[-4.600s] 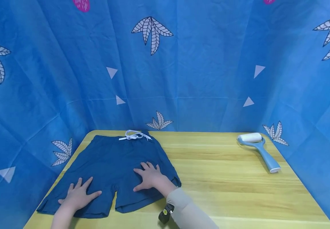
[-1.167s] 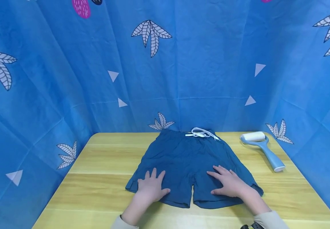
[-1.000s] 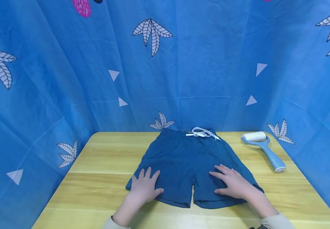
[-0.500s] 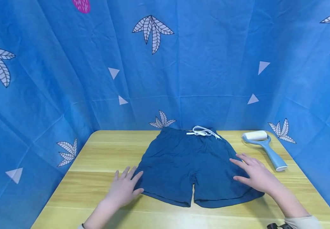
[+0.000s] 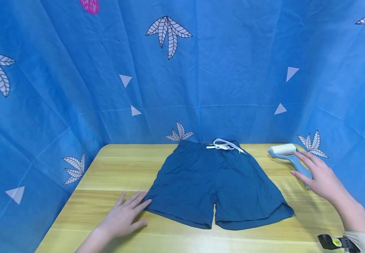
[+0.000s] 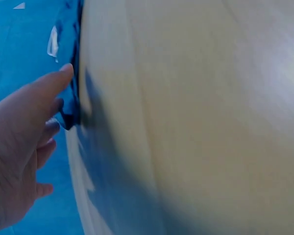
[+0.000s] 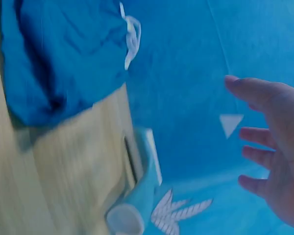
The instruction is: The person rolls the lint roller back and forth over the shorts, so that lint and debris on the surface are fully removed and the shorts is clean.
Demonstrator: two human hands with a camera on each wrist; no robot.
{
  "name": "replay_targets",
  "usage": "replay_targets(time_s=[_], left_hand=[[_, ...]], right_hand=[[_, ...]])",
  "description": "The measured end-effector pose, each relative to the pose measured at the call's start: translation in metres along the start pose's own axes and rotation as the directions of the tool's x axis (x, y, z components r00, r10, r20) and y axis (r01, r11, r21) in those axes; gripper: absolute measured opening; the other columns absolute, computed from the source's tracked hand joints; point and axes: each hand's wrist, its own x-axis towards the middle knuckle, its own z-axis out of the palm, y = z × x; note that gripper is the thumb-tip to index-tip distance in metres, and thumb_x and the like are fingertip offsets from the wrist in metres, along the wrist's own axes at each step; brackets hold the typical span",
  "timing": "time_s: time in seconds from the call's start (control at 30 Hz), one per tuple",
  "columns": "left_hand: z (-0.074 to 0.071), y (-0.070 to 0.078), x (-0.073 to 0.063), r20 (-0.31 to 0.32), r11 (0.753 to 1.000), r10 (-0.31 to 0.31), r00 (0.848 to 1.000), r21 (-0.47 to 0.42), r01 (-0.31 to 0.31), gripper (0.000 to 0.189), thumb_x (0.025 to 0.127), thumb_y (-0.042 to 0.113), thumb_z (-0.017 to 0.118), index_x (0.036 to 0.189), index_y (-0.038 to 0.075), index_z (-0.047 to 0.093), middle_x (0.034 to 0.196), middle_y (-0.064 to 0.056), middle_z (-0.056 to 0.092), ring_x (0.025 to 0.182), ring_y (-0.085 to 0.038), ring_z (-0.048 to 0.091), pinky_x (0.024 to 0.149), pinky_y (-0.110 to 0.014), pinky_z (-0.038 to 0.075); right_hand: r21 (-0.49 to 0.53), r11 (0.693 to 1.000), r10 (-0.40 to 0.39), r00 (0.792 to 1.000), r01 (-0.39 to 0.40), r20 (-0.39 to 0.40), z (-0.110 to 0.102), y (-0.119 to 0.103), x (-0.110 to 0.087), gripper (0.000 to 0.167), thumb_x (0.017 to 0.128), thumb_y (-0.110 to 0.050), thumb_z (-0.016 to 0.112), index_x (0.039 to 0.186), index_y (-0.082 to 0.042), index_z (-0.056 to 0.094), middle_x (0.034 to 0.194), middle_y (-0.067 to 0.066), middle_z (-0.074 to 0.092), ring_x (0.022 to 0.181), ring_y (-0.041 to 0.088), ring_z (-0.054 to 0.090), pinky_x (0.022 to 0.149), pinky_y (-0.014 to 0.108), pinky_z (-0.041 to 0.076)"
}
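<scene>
Dark blue shorts lie spread flat mid-table, waistband at the back, with a tied white drawstring. My left hand, fingers extended, is at the left leg's lower corner; whether it touches the cloth I cannot tell. In the left wrist view that hand holds nothing. Above the handle of a lint roller hovers my right hand, partly hiding it. The right wrist view shows this hand with spread fingers, apart from the roller's blue handle.
The wooden table runs back to a blue patterned curtain, which also hangs along both sides. A black wrist device sits by the right sleeve.
The shorts lay at the table's left earlier and are now mid-table. Both hands have since left their places on the legs: the left slid outward, the right moved over to the lint roller.
</scene>
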Motion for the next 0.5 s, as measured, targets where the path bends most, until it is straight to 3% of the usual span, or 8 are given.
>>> replay_targets(time_s=[0.2, 0.5], left_hand=[[0.003, -0.004, -0.005, 0.003, 0.999, 0.037, 0.999, -0.009, -0.036, 0.064, 0.094, 0.058, 0.051, 0.147, 0.023, 0.045, 0.156, -0.005, 0.038, 0.143, -0.028, 0.039, 0.109, -0.07, 0.029], [0.006, -0.005, -0.006, 0.054, 0.997, 0.038, 0.998, -0.065, -0.034, 0.064, 0.095, 0.059, 0.049, 0.148, 0.023, 0.044, 0.154, -0.005, 0.042, 0.143, -0.028, 0.039, 0.109, -0.071, 0.028]], right_hand=[[0.037, 0.987, 0.159, 0.987, -0.158, -0.018, 0.004, 0.022, -0.004, 0.068, 0.097, -0.031, 0.06, 0.153, -0.008, 0.029, 0.143, 0.039, 0.033, 0.126, 0.064, 0.029, 0.094, 0.079, 0.023], [0.027, 0.938, 0.347, 0.936, -0.346, -0.051, 0.027, 0.044, -0.014, 0.068, 0.098, -0.043, 0.053, 0.151, -0.006, 0.032, 0.137, 0.04, 0.036, 0.117, 0.063, 0.032, 0.089, 0.073, 0.029]])
